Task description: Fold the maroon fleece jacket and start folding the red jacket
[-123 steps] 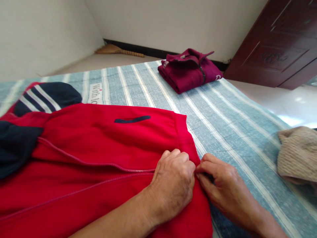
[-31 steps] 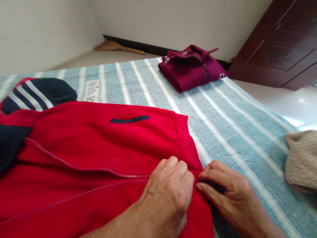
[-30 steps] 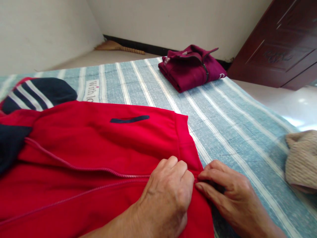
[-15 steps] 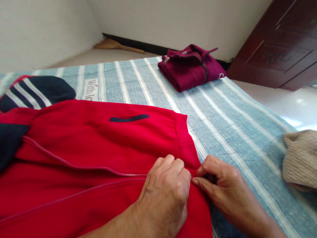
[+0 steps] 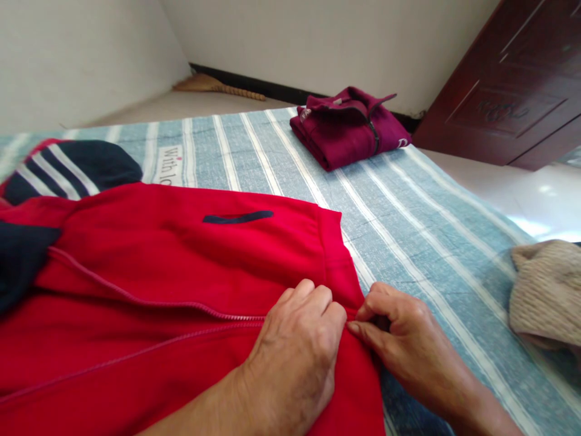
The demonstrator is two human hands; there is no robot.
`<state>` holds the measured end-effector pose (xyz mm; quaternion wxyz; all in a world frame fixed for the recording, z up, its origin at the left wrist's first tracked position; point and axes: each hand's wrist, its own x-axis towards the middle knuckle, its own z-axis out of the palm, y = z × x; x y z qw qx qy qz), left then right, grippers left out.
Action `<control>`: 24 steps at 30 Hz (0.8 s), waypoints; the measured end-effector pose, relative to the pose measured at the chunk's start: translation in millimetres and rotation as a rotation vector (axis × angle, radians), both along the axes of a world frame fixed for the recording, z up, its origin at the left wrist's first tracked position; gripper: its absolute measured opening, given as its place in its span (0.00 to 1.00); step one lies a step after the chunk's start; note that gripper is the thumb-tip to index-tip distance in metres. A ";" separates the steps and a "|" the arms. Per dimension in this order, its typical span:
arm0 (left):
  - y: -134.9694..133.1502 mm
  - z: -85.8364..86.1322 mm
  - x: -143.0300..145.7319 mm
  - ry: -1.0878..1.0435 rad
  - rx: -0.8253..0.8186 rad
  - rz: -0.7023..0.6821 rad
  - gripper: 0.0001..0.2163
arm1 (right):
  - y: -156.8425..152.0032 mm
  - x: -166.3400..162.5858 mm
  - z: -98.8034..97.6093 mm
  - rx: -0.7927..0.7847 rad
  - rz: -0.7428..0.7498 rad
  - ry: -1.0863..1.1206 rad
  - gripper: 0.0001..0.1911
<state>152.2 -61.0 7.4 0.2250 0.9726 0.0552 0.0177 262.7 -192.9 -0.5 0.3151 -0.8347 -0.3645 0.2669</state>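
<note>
A red jacket (image 5: 254,254) with navy parts lies spread out, its hem to the right. Its front zipper (image 5: 195,307) is parted on the left, and the two rows of teeth come together at my left hand (image 5: 297,348). That hand is closed over the zipper near the hem; its fingertips and any slider are hidden beneath it. Just to the right, my right hand (image 5: 406,333) pinches the zipper's lower end at the hem between thumb and forefinger. A dark pocket trim (image 5: 238,217) shows on the jacket, and a navy sleeve with white stripes (image 5: 68,169) lies at the left.
Underneath is a blue-and-white striped bed cover (image 5: 399,224). A folded maroon zip-up top (image 5: 349,133) sits at the far edge, and a beige knitted item (image 5: 547,293) at the right. Beyond are a broom (image 5: 218,86) on the floor and a dark red door (image 5: 512,91).
Both hands keep almost the same grip at the zipper's lower end. The view has shifted slightly; no clear movement of the jacket shows.
</note>
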 end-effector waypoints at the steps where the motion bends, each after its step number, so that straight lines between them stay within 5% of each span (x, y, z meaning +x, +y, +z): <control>1: 2.1 1.8 0.1 0.024 -0.008 -0.006 0.09 | -0.4 0.8 -0.4 0.007 0.008 -0.004 0.10; 10: 15.5 6.1 1.4 0.117 -0.019 -0.071 0.11 | -9.8 1.3 -5.9 0.118 0.047 0.037 0.09; 24: 13.1 -0.3 2.6 -0.059 0.072 -0.167 0.09 | -14.6 -5.7 -8.9 0.258 0.228 -0.335 0.07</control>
